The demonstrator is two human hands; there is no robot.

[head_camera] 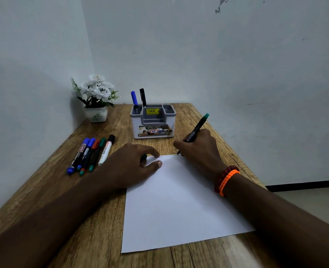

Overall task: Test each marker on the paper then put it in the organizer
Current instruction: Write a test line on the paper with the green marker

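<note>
A: What has the right hand (198, 146) got?

B: A green marker (195, 131), pinched in curled fingers, tail slanting up toward 1 o'clock. Its tip touches the top edge of the paper (179, 200), at the right end of a faint zigzag line (164, 156).

A: And the left hand (132, 165)?

B: Resting on the paper's top left corner, fingers loosely curled round a small dark green cap (144, 158) (partly hidden, so I can't tell how firmly).

A: Where's the organizer (153, 120)?

B: At 12 o'clock from the paper, near the table's (43, 190) far edge. A blue marker (134, 98) and a black marker (142, 97) stand in its left rear compartment.

A: The untested ones?

B: Five markers (91, 153) lie side by side at 10 o'clock from the paper, just beside the left hand.

A: Anything else?

B: A flower pot (96, 98) at 11 o'clock, in the corner.
</note>
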